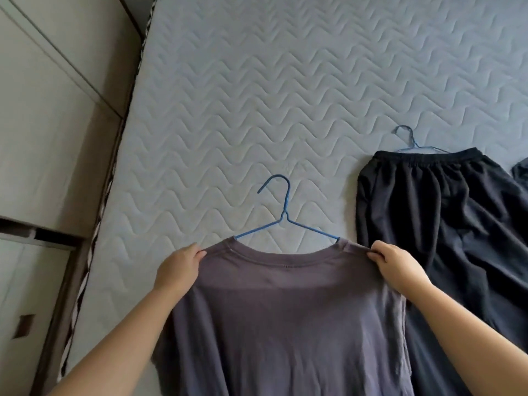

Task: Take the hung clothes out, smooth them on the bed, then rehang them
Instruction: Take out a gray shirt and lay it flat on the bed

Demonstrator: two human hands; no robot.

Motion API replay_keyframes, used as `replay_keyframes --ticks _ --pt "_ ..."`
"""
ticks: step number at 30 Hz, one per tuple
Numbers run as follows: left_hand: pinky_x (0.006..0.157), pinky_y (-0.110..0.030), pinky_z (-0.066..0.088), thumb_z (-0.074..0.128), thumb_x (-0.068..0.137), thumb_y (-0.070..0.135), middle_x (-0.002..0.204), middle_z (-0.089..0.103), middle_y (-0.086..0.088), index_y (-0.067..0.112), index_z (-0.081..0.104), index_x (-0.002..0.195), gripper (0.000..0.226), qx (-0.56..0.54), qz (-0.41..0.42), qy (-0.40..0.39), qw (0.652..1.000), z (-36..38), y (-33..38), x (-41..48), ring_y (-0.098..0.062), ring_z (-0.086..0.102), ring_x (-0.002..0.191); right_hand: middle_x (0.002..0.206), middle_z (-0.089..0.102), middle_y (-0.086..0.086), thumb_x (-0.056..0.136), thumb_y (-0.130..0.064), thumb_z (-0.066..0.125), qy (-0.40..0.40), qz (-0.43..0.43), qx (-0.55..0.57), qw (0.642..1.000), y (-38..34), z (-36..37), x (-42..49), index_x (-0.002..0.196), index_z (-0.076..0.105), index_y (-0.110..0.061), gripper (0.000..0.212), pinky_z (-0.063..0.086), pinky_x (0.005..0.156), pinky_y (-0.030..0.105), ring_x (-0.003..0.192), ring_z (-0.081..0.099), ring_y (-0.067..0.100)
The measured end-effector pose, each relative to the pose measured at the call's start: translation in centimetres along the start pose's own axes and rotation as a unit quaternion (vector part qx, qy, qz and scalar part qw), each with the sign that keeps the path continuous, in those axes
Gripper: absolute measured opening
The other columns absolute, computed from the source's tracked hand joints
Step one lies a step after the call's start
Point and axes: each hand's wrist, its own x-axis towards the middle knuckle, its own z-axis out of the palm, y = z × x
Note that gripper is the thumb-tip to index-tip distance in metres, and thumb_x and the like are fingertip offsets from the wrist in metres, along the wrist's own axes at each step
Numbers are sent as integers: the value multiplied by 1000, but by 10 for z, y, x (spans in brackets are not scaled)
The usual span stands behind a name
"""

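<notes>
Bed with two hangered garments, seen from the near edge. A grey-purple T-shirt (280, 324) of soft knit jersey, with a ribbed, double-stitched round collar, is spread over the near part of the bed (257, 95); whether its lower half lies flat on the bed cannot be told. A thin blue wire hanger (283, 215) sits inside the neck opening, its sloping arms passing under the collar at both sides and its twisted stem and open hook pointing away over the mattress. The left hand (178, 270) grips the shirt's left shoulder seam, the fingers (200, 254) curled narrowly round a pinch of cloth; the right hand (395, 265) grips the opposite shoulder in the same way, its fingertips closed on the seam. Both forearms are bare. The cloth between the hands is drawn fairly taut, with soft vertical folds lower down. The bed surface is a pale grey-blue mattress quilted in repeating wavy rows. Just beside the shirt, to the right, lie black trousers (443, 224) of smooth, lightly creased fabric with a gathered elastic waistband, on a second blue wire hanger (411, 141) whose hook shows above the waistband. A scrap of another dark garment (521, 174) shows at the right margin. Pale flat-panelled cupboard fronts (43, 138) stand to the left of the bed.
</notes>
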Motion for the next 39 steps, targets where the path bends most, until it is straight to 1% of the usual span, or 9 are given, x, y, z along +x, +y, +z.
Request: replay_keyframes --ticks 8,12,15,20,25,31,34,37,39 --pt "72 -42 43 43 94 20 92 63 -25 -3 55 90 27 -55 -9 62 997 39 16 138 -40 57 87 86 58 13 93 -23 47 77 -15 23 997 -20 -7 130 82 53 -7 20 39 64 36 79 51 30" --pt "76 -42 44 43 94 20 98 63 -23 0 56 93 24 -50 -24 71 996 69 21 200 -39 57 92 88 58 16 93 -21 47 81 -8 27 996 -18 5 192 68 44 -17 25 39 68 37 85 54 34" --pt "76 -43 43 43 94 19 99 62 -25 -1 56 91 24 -30 -35 61 997 108 22 234 -41 56 93 90 56 16 94 -22 45 64 10 4 998 -7 30 232 77 48 -14 19 41 69 37 90 56 36" --pt "50 -41 45 39 83 21 63 57 -25 -1 54 66 31 18 48 203 978 152 13 240 -41 56 56 73 51 5 92 -29 47 206 -15 -59 977 8 55 249 77 53 -10 25 24 47 30 70 50 29" --pt "48 -39 43 39 82 21 62 56 -22 0 54 67 30 20 74 251 965 150 11 241 -40 55 54 72 59 8 88 -27 54 242 -32 -53 968 10 54 246 70 49 -13 23 25 49 31 71 57 33" --pt "47 -38 44 39 81 24 59 56 -21 0 54 63 33 14 67 192 979 138 14 240 -39 56 53 78 63 10 87 -29 53 215 -24 -46 975 9 49 245 73 51 -10 24 34 53 33 78 60 34" --pt "67 -47 47 54 85 16 83 64 -27 -3 60 82 20 14 0 102 995 123 18 236 -45 61 79 92 63 10 88 -31 53 154 1 -20 988 2 38 238 79 49 -14 19 38 61 36 90 58 34" --pt "89 -51 40 63 81 18 116 60 -27 -1 57 115 39 59 -42 41 997 109 27 203 -45 54 108 118 55 11 87 -27 53 84 30 -44 995 -8 27 209 115 52 -14 31 40 86 40 113 49 32" --pt "89 -55 43 66 76 17 118 60 -27 -3 58 114 43 63 -33 35 997 103 33 169 -45 55 110 129 49 12 85 -19 56 107 30 -28 993 -9 26 178 130 45 -11 48 38 96 41 121 44 33"
